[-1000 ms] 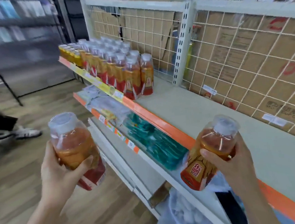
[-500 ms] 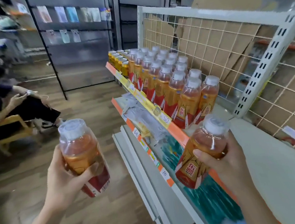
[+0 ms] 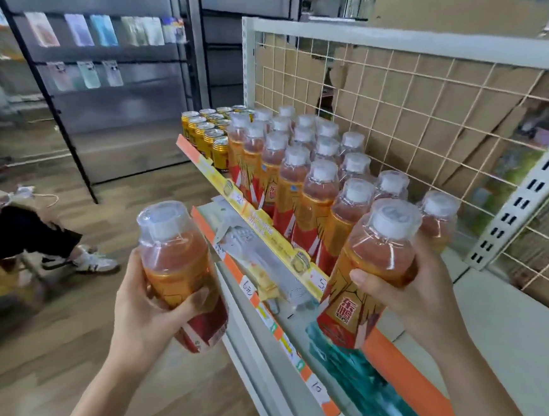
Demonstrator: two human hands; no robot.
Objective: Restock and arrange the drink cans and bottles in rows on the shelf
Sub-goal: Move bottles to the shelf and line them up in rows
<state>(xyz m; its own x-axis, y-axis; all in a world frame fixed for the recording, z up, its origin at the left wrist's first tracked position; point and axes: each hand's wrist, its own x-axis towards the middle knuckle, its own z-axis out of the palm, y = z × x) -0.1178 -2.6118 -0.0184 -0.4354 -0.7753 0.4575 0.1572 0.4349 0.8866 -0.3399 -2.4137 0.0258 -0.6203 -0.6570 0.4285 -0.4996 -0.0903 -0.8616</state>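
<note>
We have carried the bottle (image 3: 368, 266) in our right hand (image 3: 416, 298) along the shelf (image 3: 514, 346), from its bare part up to the near end of the bottle rows (image 3: 310, 185)

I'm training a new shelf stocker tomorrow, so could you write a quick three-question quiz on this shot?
1. True or false: the right hand is empty.
2. What stands at the far end of the white metal shelf, beyond the rows of white-capped orange tea bottles?
A) gold-coloured drink cans
B) milk cartons
C) glass jars
3. How many bottles does the person hold off the shelf?

Key
1. False: it grips a red-labelled orange tea bottle.
2. A.
3. Two: the left hand grips a second such bottle.
</note>
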